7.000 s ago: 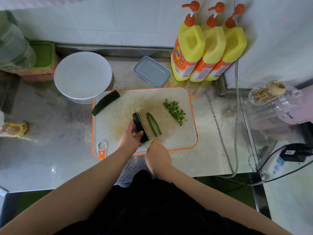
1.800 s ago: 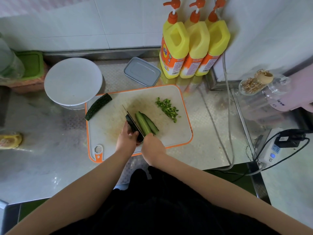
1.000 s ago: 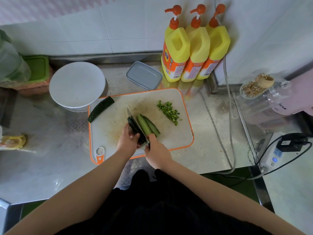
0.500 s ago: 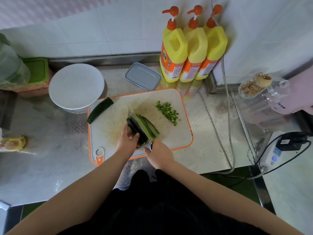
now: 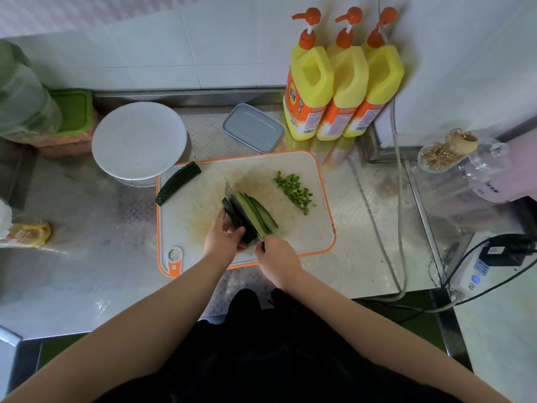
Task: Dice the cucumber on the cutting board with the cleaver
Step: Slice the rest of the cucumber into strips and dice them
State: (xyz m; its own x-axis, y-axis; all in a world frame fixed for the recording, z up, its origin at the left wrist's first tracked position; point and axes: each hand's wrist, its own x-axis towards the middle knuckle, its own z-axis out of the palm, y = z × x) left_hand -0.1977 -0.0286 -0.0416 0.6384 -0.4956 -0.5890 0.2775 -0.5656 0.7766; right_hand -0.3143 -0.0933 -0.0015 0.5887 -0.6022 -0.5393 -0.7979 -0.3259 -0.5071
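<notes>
On the white, orange-rimmed cutting board (image 5: pixel 191 216) my left hand (image 5: pixel 222 237) holds a dark green cucumber piece (image 5: pixel 235 221) down with curled fingers. My right hand (image 5: pixel 277 261) grips the handle of the cleaver (image 5: pixel 241 209), whose blade stands on edge along the cucumber. Right of the blade lie cut lengthwise cucumber strips (image 5: pixel 260 213). A pile of diced cucumber (image 5: pixel 295 190) sits at the board's far right. Another cucumber piece (image 5: pixel 177 183) lies across the board's far left corner.
A white round lid or plate (image 5: pixel 139 141) stands behind the board at left, a grey lidded box (image 5: pixel 253 128) behind its middle. Three yellow pump bottles (image 5: pixel 343 88) stand at the back right. Cables (image 5: pixel 399 199) and a power strip (image 5: pixel 476 271) lie at right.
The cleaver has cut further lengthwise through the cucumber, and more strips lie to the right of the blade. My left hand keeps holding the remaining piece.
</notes>
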